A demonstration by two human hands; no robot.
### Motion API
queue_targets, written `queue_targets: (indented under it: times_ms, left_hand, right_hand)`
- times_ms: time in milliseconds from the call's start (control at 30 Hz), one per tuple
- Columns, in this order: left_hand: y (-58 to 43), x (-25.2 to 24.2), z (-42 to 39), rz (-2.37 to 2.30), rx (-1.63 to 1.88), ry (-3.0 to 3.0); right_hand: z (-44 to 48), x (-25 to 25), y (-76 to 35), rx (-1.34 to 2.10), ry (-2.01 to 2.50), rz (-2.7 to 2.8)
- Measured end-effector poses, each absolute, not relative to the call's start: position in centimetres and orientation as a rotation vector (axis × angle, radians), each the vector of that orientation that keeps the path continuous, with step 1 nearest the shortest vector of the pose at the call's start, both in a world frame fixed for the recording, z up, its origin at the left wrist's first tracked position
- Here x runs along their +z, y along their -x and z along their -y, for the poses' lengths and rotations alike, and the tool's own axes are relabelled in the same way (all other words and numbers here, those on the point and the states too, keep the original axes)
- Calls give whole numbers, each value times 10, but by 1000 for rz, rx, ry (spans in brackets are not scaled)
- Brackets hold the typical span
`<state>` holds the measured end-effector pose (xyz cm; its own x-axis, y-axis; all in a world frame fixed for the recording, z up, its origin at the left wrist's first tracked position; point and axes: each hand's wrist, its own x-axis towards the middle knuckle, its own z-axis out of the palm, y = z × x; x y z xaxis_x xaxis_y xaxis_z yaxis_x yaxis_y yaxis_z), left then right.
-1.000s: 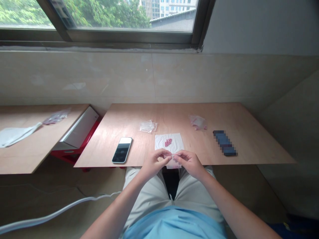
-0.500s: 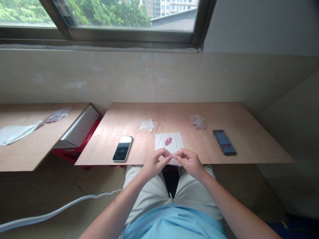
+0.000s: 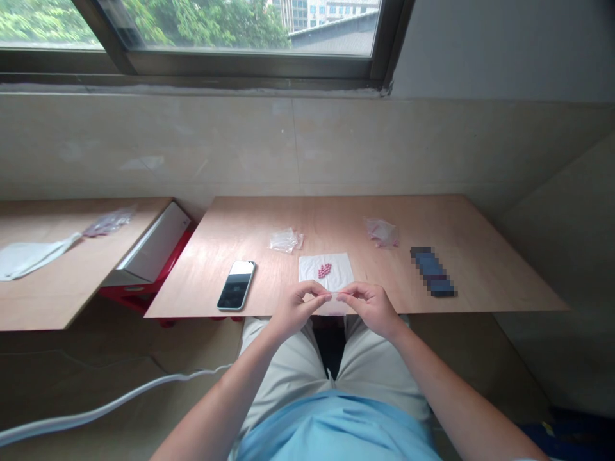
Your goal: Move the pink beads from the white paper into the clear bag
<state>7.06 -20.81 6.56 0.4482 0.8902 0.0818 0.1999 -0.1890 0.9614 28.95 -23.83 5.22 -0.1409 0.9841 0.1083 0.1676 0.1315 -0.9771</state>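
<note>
My left hand [image 3: 300, 307] and my right hand [image 3: 369, 307] are both closed in a pinch, fingertips facing each other with a small gap between. A thin, pale thread [image 3: 334, 293] seems to run across that gap from one pinch to the other; it is too fine to see well. Under and just beyond the fingers lies a white cloth or tissue [image 3: 343, 266] at the table's front edge. On it sits a small cluster of pink-red beads [image 3: 325, 271], touching neither hand.
The wooden table [image 3: 192, 282] bears a phone [image 3: 237, 285] on the left, a clear plastic bag [image 3: 286, 240], another bag with pinkish contents [image 3: 382, 232] and a pixelated dark object [image 3: 434, 272] on the right. A second table [image 3: 43, 301] stands left. A white cable [image 3: 120, 403] crosses below.
My hands have drawn slightly apart, widening the gap between the fingertips. The beads, cloth, bags and phone lie as before.
</note>
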Motion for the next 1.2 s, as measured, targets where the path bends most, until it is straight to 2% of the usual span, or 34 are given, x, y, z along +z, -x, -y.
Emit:
queue_targets:
  times_ms: [633, 867, 1200]
  left_hand:
    - [-63, 66, 200, -944, 910, -1773]
    - [-47, 69, 193, -1028, 968, -1627]
    - [-48, 67, 196, -989, 728, -1667]
  right_hand:
    - [229, 41, -301, 1209, 1197, 1332]
    - [215, 26, -316, 1209, 1104, 1074]
    - [233, 48, -276, 1286, 1140, 1597]
